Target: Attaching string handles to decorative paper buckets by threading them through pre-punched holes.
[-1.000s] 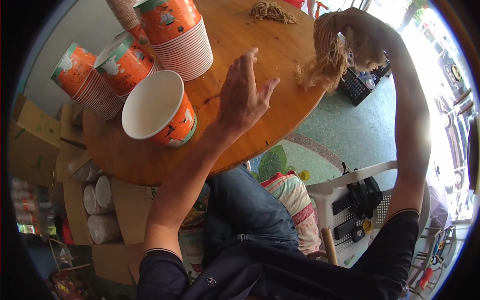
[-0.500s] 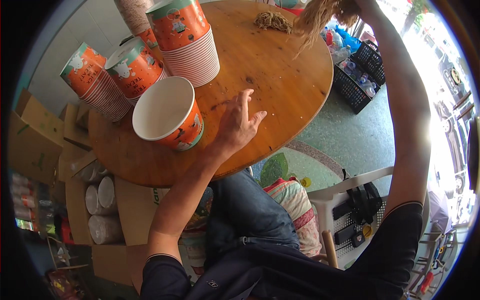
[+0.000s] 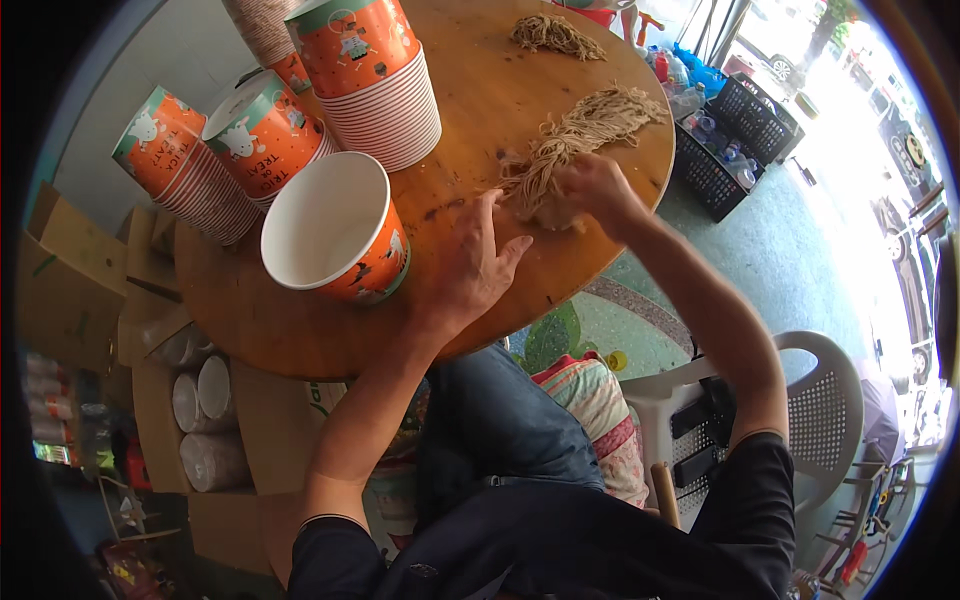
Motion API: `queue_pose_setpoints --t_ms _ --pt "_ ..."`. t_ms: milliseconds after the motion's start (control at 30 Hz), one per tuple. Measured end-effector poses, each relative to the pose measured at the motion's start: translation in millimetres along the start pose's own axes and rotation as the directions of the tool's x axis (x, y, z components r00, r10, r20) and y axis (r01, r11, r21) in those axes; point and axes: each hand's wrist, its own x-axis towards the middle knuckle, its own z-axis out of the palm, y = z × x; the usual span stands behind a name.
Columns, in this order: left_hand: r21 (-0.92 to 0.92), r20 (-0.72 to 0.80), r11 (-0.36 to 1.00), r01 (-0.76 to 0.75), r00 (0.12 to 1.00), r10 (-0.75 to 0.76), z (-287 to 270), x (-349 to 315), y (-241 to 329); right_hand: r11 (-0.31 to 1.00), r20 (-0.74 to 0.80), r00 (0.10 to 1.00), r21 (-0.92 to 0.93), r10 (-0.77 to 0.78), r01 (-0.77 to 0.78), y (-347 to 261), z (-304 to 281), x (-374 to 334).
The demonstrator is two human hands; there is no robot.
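My right hand (image 3: 598,192) is closed at the near end of a long bundle of tan strands (image 3: 605,118) lying on the round wooden table (image 3: 480,60). The hand is somewhat blurred, and its fingertips are partly hidden in the strands. My left hand (image 3: 475,262) rests over the table, fingers stretched and thumb apart, holding nothing. To its left stands a large orange paper bucket (image 3: 328,222), its mouth turned toward me and its white inside showing. A smaller tan strand bundle (image 3: 557,36) lies at the table's far edge.
Several stacks of orange paper buckets (image 3: 370,80) fill the table's far left. An open cardboard box (image 3: 262,415) with white round containers stands below left. On the floor at the right are a black crate (image 3: 708,175) of bottles and a white plastic chair (image 3: 825,400).
My right hand has come down and nearer from the upper right, laying the long strand bundle on the table. My left hand has hardly moved.
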Motion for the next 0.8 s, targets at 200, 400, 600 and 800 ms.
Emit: queue_pose_setpoints --t_ms 200,400,600,800 --pt "0.025 -0.045 0.996 -0.082 0.995 0.083 -7.9 -5.8 -6.0 0.937 -0.108 0.966 0.29 0.234 -0.194 -38.0 16.4 -84.2" --pt "0.262 -0.181 0.952 -0.16 0.96 0.212 25.9 34.8 14.0 0.861 -0.123 0.944 0.459 0.308 -0.221 -21.2 -1.0 -87.6" --pt "0.376 -0.02 0.911 -0.168 0.982 0.189 43.4 89.7 -8.0 0.894 -0.036 0.973 0.404 0.227 -0.193 -18.6 3.2 -83.2" --pt "0.26 -0.02 0.945 -0.199 0.977 0.212 44.4 94.2 -29.2 0.985 -0.211 0.966 -0.046 0.153 -0.166 -14.3 -1.3 -95.7"
